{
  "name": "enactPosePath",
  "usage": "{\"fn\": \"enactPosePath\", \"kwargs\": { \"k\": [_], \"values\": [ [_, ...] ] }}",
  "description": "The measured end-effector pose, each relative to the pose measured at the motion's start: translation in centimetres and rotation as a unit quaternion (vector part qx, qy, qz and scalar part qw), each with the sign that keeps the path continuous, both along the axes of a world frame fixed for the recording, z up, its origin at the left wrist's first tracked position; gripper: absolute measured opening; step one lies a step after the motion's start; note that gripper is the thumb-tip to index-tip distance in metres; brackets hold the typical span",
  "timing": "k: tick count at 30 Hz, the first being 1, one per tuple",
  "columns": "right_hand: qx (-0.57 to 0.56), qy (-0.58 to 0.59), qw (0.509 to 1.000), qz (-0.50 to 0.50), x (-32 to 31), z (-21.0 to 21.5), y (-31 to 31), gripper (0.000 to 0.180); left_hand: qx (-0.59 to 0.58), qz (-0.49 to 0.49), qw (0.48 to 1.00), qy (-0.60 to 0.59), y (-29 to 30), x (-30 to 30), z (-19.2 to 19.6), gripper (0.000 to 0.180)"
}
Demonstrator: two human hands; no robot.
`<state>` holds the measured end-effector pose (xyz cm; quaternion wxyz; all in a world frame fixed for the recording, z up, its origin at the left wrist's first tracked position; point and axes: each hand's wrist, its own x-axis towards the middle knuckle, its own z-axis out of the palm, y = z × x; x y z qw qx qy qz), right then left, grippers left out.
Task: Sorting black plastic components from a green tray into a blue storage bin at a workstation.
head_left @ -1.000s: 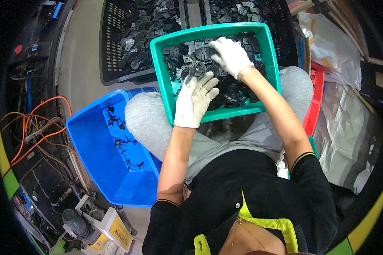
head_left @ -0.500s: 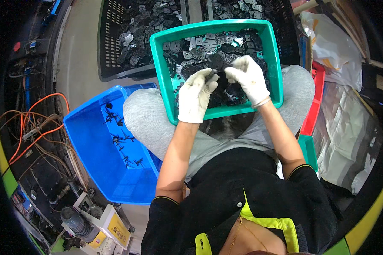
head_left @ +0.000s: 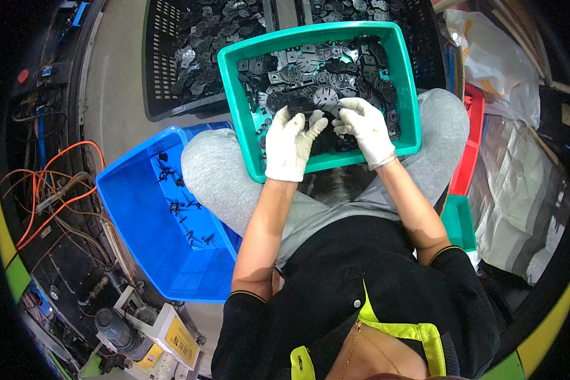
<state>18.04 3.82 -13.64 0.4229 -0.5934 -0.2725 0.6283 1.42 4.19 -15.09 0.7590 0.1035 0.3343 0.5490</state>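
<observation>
Green tub (head_left: 316, 30) is apparently rested across the legs (head_left: 215, 168) so its flat black parts (head_left: 291, 77) are kept beneath and just beyond both hands. Left hand (head_left: 301, 120) is half open, right hand (head_left: 339, 118) loosely curled; whether anything is gripped cannot be told.

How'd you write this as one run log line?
left hand: over green tub, grip unclear | right hand: over tub, grip unclear | dark parts: inside tub | blue bin: left of tub
</observation>
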Motion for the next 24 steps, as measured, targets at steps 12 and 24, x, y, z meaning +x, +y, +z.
{"fn": "enactPosePath", "kwargs": {
  "k": [12,24],
  "values": [
    [0.043,-0.048,0.994,0.084,-2.8,2.1,-1.9,0.024,-0.053,0.035,0.997,-0.035,-1.0,1.5,2.4,0.036],
    [0.338,-0.595,0.672,0.283,-2.7,-0.2,8.0,0.015,-0.059,0.059,0.996,-0.036,-1.3,0.3,1.0,0.046]
  ]
}}
